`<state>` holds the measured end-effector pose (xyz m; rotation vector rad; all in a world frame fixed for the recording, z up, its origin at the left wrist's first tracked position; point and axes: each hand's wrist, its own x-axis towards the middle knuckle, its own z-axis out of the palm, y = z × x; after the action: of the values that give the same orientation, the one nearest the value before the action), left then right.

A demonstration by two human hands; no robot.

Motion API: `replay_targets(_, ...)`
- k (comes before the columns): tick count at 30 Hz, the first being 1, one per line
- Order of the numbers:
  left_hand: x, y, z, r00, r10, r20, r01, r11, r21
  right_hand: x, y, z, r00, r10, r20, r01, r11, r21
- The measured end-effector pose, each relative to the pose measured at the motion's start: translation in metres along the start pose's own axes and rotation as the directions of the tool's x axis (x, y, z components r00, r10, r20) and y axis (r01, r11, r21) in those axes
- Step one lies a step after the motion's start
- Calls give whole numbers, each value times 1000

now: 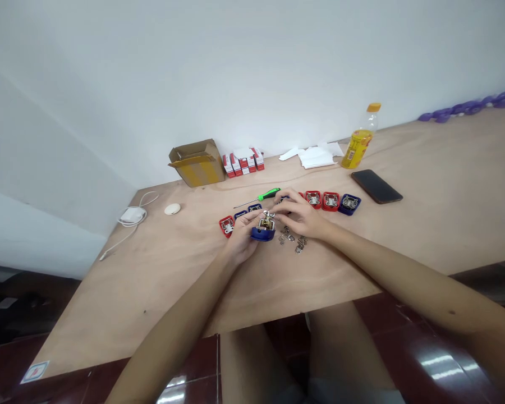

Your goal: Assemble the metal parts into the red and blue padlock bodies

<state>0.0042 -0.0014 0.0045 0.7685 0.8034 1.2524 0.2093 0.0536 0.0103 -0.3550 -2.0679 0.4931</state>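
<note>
Blue latch (263, 233) is up in both hands around the middle of the plywood table (109, 297). Left hand (239, 241) has its fingers (252, 221) curled round the blue base, while the right hand (298, 216) pinches the metal top with its fingertips (278, 209). Loose metal clasps (292, 238) lie just to the right. Red and blue latches (330, 201) sit in a row farther back, with a green screwdriver (269, 194) just past the hands and a phone (376, 186) off right.
</note>
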Motion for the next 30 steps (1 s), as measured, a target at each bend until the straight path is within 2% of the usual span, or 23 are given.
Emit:
replay_targets(3,-1,0,1,1000,5,2,-5,1000,-14,0,-1,0,998,57,-4,-57,998,2)
replay_targets(6,-1,0,2,1000,6,11,-6,1000,-26,-1,-1,1,1000,9,24,-9,1000,15)
replay_targets(8,-2,0,3,1000,0,2,0,1000,-30,-2,-1,1,1000,-5,3,5,1000,7)
replay_targets(18,-3,-1,1,1000,-11,0,11,999,-35,-2,-2,0,998,62,-1,-62,998,-13)
replay_targets(30,-3,0,1,1000,-13,-2,13,1000,-14,0,-3,-4,998,58,40,-56,998,-41)
